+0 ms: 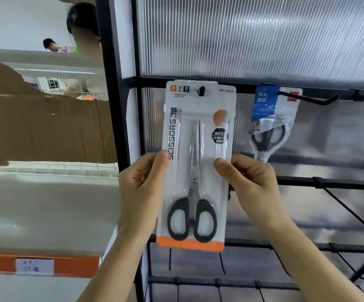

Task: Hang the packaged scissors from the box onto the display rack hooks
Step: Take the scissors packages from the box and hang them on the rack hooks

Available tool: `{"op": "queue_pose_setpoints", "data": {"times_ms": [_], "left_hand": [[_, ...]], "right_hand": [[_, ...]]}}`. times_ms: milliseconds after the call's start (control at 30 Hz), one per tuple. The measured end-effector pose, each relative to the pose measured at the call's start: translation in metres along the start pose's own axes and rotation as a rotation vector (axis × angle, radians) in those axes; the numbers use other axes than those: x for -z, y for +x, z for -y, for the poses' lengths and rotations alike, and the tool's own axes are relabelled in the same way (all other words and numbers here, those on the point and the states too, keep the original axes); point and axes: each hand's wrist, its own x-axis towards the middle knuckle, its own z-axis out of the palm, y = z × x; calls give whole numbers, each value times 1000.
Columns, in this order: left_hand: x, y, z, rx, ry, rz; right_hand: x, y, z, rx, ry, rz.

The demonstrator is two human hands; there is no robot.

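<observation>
White card blister pack of black-handled scissors with an orange bottom strip (195, 162) sits upright against the top rail of the black metal display rack (113, 105). The tip of a short black hook (202, 91) shows through its hang slot. Left hand (142, 192) pinches the pack's left edge, thumb on the front, fingers behind; right hand (249, 184) pinches the right edge the same way. Further right on the same rail, apart from the held pack, a smaller blue-headed pack of scissors (270, 123) hangs on a long black angled hook (320, 101) with an upturned end. Lower rails carry more black wire hooks (348, 209) at right, beyond the right forearm. Behind the rails is a ribbed translucent plastic panel (253, 40). Left of the rack upright are stacked brown cardboard boxes (46, 127) above a pale shelf. Nearer is an orange shelf-edge strip (74, 265) with a white handwritten label (34, 267), writing too blurred to read. Far left, past the boxes, a person's dark-haired head (81, 16) and a second, smaller head (49, 43), both blurred.
</observation>
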Motion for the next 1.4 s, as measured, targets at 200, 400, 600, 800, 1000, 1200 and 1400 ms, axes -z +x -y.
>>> {"op": "queue_pose_setpoints", "data": {"times_ms": [200, 400, 600, 800, 1000, 1200, 1400], "left_hand": [[-16, 44, 41, 82, 118, -19], [-40, 91, 69, 103, 361, -20], [-47, 68, 81, -114, 369, -98], [-106, -7, 101, -348, 381, 166], [-217, -96, 95, -373, 346, 617], [-337, -187, 91, -126, 365, 921], [-438, -302, 94, -56, 385, 1333]], "right_hand": [[-2, 51, -40, -58, -216, -76], [9, 112, -66, -184, -414, -177], [45, 98, -84, -317, -459, -199], [98, 36, -101, -454, -428, 35], [208, -41, -90, -467, -515, -52], [343, -137, -72, -621, -776, -272], [456, -263, -69, -860, -850, -479]]}}
